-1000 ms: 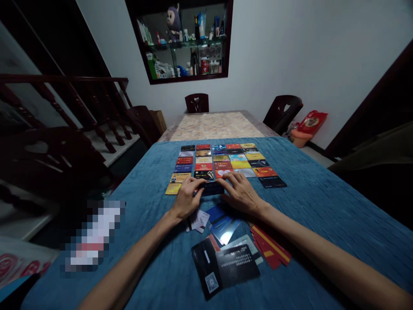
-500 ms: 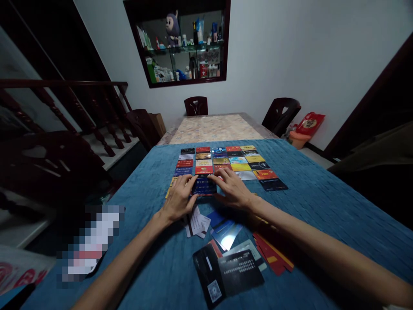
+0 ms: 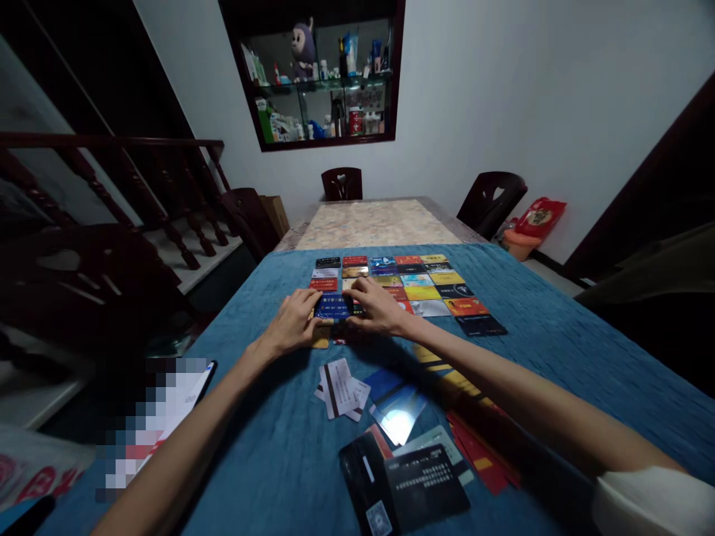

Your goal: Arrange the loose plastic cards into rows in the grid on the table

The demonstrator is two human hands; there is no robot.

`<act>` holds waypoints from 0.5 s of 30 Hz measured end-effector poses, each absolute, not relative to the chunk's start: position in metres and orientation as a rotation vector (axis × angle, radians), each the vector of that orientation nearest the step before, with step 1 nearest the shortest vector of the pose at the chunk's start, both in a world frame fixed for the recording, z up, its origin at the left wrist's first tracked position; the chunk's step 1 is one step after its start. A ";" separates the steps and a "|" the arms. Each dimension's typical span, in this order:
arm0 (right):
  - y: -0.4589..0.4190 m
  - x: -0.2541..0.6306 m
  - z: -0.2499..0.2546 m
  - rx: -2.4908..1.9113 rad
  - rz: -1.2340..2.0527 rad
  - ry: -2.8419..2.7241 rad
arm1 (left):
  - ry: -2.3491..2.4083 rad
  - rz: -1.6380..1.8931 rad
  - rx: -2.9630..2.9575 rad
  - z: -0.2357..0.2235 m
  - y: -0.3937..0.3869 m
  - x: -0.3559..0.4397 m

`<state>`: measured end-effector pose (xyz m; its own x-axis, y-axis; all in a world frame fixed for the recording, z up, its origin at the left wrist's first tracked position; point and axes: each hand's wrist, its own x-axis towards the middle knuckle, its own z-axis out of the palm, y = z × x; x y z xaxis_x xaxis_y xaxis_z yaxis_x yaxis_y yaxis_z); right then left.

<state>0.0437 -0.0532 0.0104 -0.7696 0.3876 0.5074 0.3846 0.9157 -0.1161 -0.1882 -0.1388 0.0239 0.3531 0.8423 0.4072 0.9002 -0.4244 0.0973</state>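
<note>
Over the table, the left hand and right hand are shifted leftward since the earlier frame; at the left of the card rows, the blue card is pinched between them. Presumably light, stiff and slick, it is best gripped by its short edges.

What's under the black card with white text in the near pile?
A QR-code card sticks out from under the black card; a reddish card and a pale green card show beyond its far edge. Covered parts, and anything fully hidden, can't be seen.
</note>
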 end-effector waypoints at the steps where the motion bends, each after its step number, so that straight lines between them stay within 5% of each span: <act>1: -0.050 0.039 0.011 -0.575 0.011 -2.544 | -1.617 -0.590 -2.454 0.024 -0.136 -0.191; 15: -0.024 -0.005 0.016 -0.892 0.117 -2.651 | -1.891 -0.299 -2.455 0.028 -0.092 -0.223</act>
<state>-0.0055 -0.0239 0.0159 -0.7451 0.5998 0.2918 0.5716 0.7996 -0.1839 -0.2234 -0.0923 0.0282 0.2442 0.9550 0.1685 0.9604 -0.2622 0.0943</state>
